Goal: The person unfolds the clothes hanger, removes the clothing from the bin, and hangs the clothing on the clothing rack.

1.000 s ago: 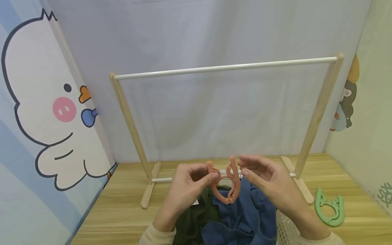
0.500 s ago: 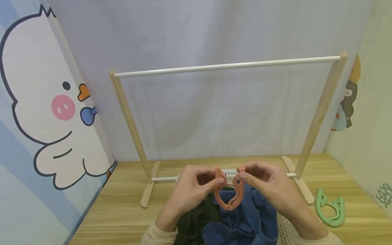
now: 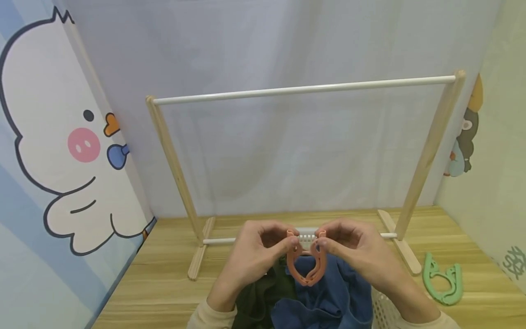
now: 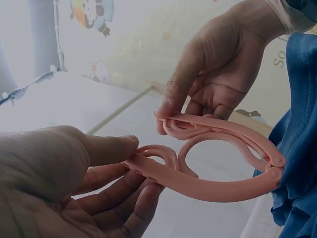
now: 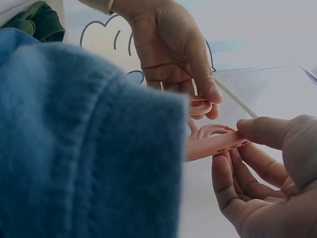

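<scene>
Pale cloth backdrop at the rear, a big cartoon bird on the left panel, and across the wood-grain counter stands a rack, white rod running along its top. Down front, it's the basket, white and full of holes, its wall showing at the right and heaped with laundry: dark green cloth to the left, blue cloth to the right, hiding much of the near side. And above that heap, the peach hanger, up in both hands! Folded into a narrow U, its long axis runs away from the person, hinge end nearest the body, two free ends towards the rack. Left hand: grip closed to a pinch, thumb and fingertips on one free end. Right hand mirrors it, another tight pinch on the other end, with a small gap between the two. From the left wrist, the hinge sits right by the blue cloth; touching or not, I can't tell. Out on the right, beside the rack's foot, a green hanger lies folded, rounded end towards the person, free ends pointing away.
</scene>
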### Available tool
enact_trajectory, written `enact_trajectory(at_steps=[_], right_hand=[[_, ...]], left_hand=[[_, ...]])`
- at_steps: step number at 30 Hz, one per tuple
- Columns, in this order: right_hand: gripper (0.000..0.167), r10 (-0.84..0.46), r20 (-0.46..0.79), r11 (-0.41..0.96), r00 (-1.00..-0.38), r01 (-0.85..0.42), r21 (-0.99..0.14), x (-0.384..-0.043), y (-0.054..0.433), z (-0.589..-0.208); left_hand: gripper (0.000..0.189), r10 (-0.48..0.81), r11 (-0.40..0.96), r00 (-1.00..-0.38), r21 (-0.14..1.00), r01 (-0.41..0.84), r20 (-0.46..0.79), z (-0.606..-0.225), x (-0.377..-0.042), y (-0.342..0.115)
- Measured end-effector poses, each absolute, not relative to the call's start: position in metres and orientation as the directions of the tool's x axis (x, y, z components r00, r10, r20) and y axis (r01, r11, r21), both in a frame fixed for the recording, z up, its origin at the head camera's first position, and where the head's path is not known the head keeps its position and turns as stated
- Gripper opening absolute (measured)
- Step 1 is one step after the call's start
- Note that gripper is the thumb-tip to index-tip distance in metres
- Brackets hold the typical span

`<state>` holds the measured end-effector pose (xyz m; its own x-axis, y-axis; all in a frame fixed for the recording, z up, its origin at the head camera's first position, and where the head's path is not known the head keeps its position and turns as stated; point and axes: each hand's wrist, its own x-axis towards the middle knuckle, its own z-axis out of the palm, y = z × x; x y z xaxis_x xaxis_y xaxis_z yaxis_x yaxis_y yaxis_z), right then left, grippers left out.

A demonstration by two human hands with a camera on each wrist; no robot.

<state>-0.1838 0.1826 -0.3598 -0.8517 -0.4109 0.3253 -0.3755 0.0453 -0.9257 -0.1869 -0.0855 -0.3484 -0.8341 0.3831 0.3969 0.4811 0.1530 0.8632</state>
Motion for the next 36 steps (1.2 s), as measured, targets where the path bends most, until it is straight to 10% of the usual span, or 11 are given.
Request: enact_trajectory(at_steps=[36], right_hand=[[0.016,-0.246,0.415,0.01,-0.876,-0.431,-0.902,-0.201,0.224,-0.351]], left_hand=[[0.017,0.292,0.147,-0.901,0.916,0.373,0.32,-0.339,-0.2,-0.149]])
